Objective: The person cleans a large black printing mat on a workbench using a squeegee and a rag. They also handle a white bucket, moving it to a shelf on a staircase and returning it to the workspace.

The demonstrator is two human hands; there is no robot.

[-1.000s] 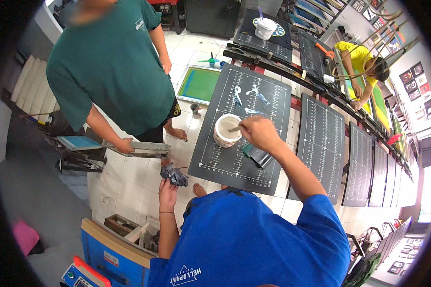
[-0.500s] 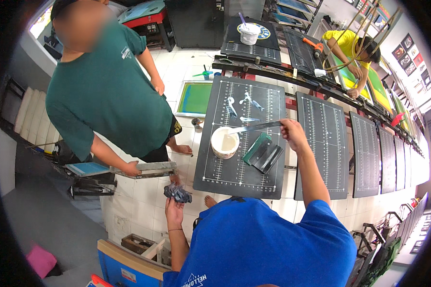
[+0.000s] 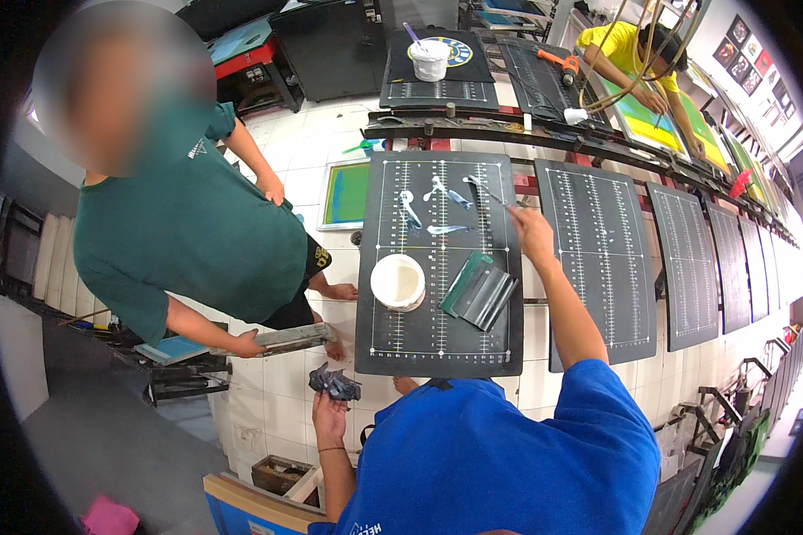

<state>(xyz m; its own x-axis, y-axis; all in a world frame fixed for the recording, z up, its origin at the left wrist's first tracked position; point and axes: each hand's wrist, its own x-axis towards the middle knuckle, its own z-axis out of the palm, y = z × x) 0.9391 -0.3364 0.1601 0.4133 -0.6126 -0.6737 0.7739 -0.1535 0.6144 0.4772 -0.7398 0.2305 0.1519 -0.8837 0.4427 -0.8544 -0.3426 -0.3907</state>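
My right hand [image 3: 533, 234] grips an ink spatula [image 3: 492, 193] by its handle, with the white-smeared blade over the far right part of the black marked board [image 3: 401, 343]. White and bluish ink smears [image 3: 448, 192] lie beside the blade. Nearer to me on the board stands a white tub [image 3: 398, 283] of pale ink. A squeegee [image 3: 483, 292] with a green edge and dark metallic handle rests to its right. Off the board's left near corner, my left hand [image 3: 331, 415] is closed on a dark crumpled rag [image 3: 335, 383].
At the left stands a person in a green shirt [image 3: 196, 241], holding a long grey bar [image 3: 294, 339]. Further black boards [image 3: 598, 294] line up to the right. Another white tub [image 3: 429, 62] and an orange heat gun [image 3: 562, 67] are beyond. A person in yellow [image 3: 616, 53] works at far right.
My right hand has carried the spatula from over the tub away to the board's far right part. My left hand still holds the rag. The head view has shifted slightly.
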